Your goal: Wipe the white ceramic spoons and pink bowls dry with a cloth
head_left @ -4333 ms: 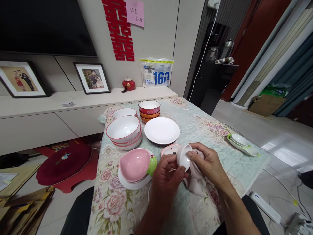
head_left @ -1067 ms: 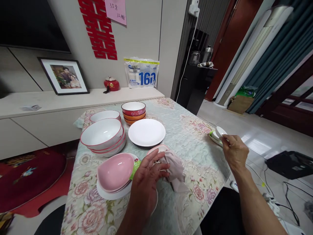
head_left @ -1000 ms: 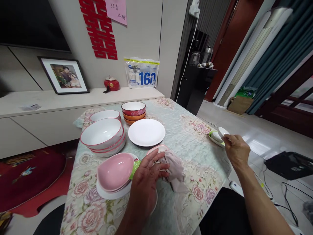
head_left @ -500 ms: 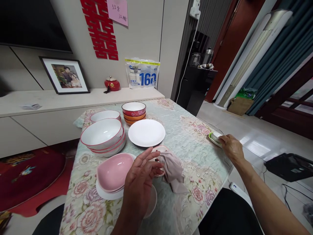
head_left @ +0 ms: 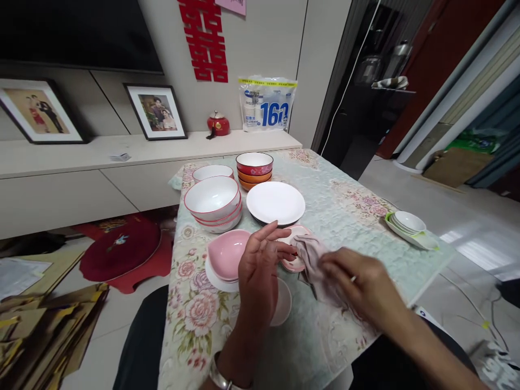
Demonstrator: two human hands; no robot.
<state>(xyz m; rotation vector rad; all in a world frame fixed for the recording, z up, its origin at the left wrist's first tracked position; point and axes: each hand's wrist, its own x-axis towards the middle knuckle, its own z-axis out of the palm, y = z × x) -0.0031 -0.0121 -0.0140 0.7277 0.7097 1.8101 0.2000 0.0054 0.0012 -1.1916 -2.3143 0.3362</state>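
My left hand (head_left: 260, 268) is raised over the table's near middle with its index finger lifted. Its thumb and other fingertips pinch the rim of a small pink dish (head_left: 296, 264). My right hand (head_left: 357, 287), blurred, reaches in from the right, and its bent fingers close on the pink cloth (head_left: 311, 252) lying against that dish. A small white saucer (head_left: 284, 304) lies on the floral tablecloth (head_left: 325, 211) under my left wrist. A stack of small white dishes on a green-edged one (head_left: 408, 225) stands alone at the table's right edge.
A pink peach-shaped bowl (head_left: 227, 253) on a white plate sits left of my left hand. Behind it are red-rimmed white bowls (head_left: 213, 197), a white plate (head_left: 275, 202) and stacked coloured bowls (head_left: 254, 165). A sideboard (head_left: 101, 157) with framed photos stands beyond.
My right hand left the white dish on the stack at the table's right edge and came back to the cloth. My left hand lifted its fingers onto the pink dish. The view swung left.
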